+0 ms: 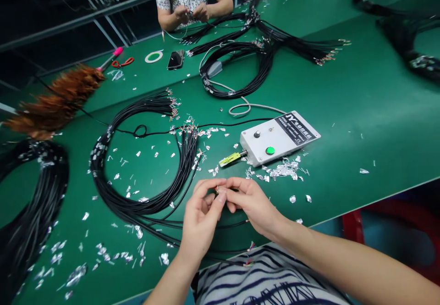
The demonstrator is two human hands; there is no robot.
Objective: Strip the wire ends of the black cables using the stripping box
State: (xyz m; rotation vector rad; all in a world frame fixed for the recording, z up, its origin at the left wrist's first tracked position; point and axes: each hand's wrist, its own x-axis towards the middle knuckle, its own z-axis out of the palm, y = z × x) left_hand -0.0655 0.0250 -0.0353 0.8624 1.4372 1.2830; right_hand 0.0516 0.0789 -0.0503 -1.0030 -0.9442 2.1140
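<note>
My left hand (203, 211) and my right hand (250, 199) meet fingertip to fingertip near the table's front edge. Both are closed in a pinch on the thin wires at the end of a black cable; a reddish bit shows between the fingers, the rest is covered. Just left of them lies a coiled bundle of black cables (103, 176), its stripped ends fanned out. Several loose cables from it run under my hands toward my striped shirt. Beyond my fingers sits a grey-white box (256, 142) with a knob, a green button and a yellow-green clip-like tip (230, 159).
Foil scraps (283, 169) litter the green table (343, 98). More cable coils (240, 91) lie farther back and at the left (44, 195). A brown feathery duster (65, 96), red scissors (123, 63), tape roll (153, 57) and phone (175, 59) lie far left. Two people sit opposite.
</note>
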